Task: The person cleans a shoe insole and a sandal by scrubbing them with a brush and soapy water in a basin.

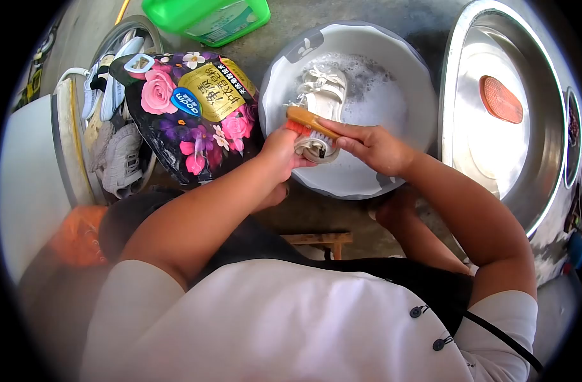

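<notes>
Over the near part of a grey-white basin (402, 95), my left hand (283, 153) grips a white shoe (326, 102) by its heel end. The shoe's laced front points away, above foamy water (374, 89). A wooden brush (311, 121) with red and white bristles is in my right hand (374, 148), fingers closed round its handle end. Its bristles face down onto the heel opening of the shoe. The brush and the shoe hide part of my left fingers.
A floral detergent bag (189, 108) stands left of the basin, a green container (208, 19) behind it. Several shoes (122, 159) fill a holder at far left. A metal tub (453, 83) on the right holds a reddish-brown oval object (501, 100). A wooden stool (316, 239) is below.
</notes>
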`<action>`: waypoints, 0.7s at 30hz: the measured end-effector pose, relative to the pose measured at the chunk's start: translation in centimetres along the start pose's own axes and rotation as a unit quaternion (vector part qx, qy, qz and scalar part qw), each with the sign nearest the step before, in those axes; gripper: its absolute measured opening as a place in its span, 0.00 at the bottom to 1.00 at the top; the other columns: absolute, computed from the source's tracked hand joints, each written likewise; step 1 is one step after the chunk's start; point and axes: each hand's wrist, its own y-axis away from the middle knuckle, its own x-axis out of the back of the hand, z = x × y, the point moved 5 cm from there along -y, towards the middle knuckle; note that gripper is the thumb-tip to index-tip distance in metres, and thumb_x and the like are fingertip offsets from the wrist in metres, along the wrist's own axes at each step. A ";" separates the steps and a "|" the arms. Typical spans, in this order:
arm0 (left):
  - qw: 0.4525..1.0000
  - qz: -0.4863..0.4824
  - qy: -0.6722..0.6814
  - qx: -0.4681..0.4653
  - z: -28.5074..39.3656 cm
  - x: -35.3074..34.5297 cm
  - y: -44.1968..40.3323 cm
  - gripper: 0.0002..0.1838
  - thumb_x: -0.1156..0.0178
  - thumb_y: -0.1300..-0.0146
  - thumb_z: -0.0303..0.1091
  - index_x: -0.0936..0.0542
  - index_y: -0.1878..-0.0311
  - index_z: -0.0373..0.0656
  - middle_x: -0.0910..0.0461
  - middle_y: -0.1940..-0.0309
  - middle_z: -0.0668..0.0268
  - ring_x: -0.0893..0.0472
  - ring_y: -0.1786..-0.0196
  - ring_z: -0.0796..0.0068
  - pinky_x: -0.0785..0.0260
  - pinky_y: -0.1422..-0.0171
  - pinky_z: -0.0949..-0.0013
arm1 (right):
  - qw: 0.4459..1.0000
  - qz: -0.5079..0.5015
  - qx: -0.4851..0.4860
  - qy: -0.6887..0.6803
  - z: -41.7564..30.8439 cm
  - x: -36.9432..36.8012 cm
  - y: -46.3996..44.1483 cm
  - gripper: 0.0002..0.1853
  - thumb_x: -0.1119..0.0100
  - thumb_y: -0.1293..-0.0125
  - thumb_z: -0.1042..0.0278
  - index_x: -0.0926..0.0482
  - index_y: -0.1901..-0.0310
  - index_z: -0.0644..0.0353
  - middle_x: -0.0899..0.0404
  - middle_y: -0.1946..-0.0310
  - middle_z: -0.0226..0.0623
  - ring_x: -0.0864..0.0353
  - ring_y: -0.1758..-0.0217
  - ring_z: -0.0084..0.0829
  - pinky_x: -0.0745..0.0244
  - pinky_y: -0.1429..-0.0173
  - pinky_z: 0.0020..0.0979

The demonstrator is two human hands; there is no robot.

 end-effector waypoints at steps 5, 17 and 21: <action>0.995 0.093 -0.018 0.014 -0.2 0.4 -0.1 0.22 0.58 0.24 0.42 0.38 0.31 0.47 0.26 0.40 0.56 0.15 0.53 0.55 0.20 0.56 0.56 | 0.957 0.004 -0.072 0.279 1.3 -0.1 -1.5 0.24 0.52 0.26 0.48 0.38 0.30 0.14 0.16 0.61 0.44 0.16 0.62 0.47 0.22 0.51 0.45; 0.997 0.061 0.022 -0.038 1.2 0.8 -0.8 0.28 0.57 0.24 0.44 0.44 0.26 0.47 0.31 0.36 0.51 0.16 0.51 0.50 0.20 0.52 0.52 | 0.985 0.165 0.053 0.013 1.9 3.6 1.5 0.26 0.48 0.26 0.57 0.37 0.28 0.28 0.17 0.52 0.49 0.18 0.49 0.50 0.23 0.44 0.40; 0.994 0.037 0.102 -0.005 1.1 0.2 0.0 0.30 0.53 0.26 0.44 0.46 0.25 0.47 0.33 0.34 0.51 0.17 0.50 0.49 0.20 0.51 0.52 | 0.999 0.048 0.007 0.009 -0.6 -0.6 1.5 0.26 0.49 0.25 0.55 0.37 0.28 0.29 0.17 0.55 0.51 0.17 0.51 0.49 0.23 0.45 0.41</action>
